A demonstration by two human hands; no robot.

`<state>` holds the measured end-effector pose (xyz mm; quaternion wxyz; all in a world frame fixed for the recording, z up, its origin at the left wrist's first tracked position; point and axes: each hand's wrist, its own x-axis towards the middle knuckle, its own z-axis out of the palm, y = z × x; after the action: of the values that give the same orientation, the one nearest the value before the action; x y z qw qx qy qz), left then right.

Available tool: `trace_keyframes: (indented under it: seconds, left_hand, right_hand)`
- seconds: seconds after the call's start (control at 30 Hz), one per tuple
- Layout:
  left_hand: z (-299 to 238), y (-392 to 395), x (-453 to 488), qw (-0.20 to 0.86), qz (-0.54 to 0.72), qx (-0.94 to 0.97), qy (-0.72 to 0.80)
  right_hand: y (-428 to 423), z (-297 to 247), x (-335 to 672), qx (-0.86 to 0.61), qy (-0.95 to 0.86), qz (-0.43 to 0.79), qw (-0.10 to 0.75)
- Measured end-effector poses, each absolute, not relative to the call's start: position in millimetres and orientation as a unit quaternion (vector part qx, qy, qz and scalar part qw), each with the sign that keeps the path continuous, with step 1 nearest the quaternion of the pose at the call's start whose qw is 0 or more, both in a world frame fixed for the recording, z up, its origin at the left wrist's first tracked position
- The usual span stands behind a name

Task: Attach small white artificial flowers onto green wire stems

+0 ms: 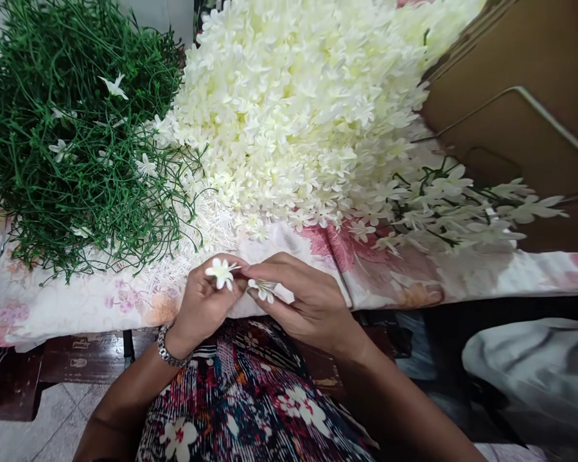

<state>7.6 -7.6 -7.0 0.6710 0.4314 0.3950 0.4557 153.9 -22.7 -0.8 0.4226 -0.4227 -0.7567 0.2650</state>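
Observation:
At the table's front edge my two hands meet, fingertips nearly touching. My left hand (207, 298), with a metal watch on its wrist, is closed around a small white artificial flower (220, 273) that faces up between thumb and forefinger. My right hand (308, 298) pinches a second white flower (262, 290), its petals pointing down and left. Whatever stem runs between the fingers is hidden. Beyond them lies a big heap of cream-white artificial flower heads (293, 109). On the left is a tangled pile of green plastic stems (77, 147) with a few white flowers caught in it.
A flower-patterned cloth (77, 308) covers the table. Finished-looking white flower sprays (447, 205) with green stems lie at the right, against a brown cardboard box (525, 96). White thread-like bits (207, 224) are scattered between the piles. Grey fabric (534, 366) shows at lower right.

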Motion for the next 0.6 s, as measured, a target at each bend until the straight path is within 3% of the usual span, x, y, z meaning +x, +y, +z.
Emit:
trace_keyframes:
  seconds: [0.23,0.47,0.6]
  left_hand:
    - [-7,-8,5,0.74,0.425,0.332,0.403]
    - [-1,-7,0,0.59,0.451,0.511,0.433]
    - [0,-6,-2,0.519,0.452,0.598,0.412]
  right_hand:
    - [-18,12,156,-0.422,-0.798,0.242,0.356]
    - [-18,25,165,-0.409,-0.802,0.161,0.404]
    - [-17,21,167,-0.399,-0.818,0.144,0.389]
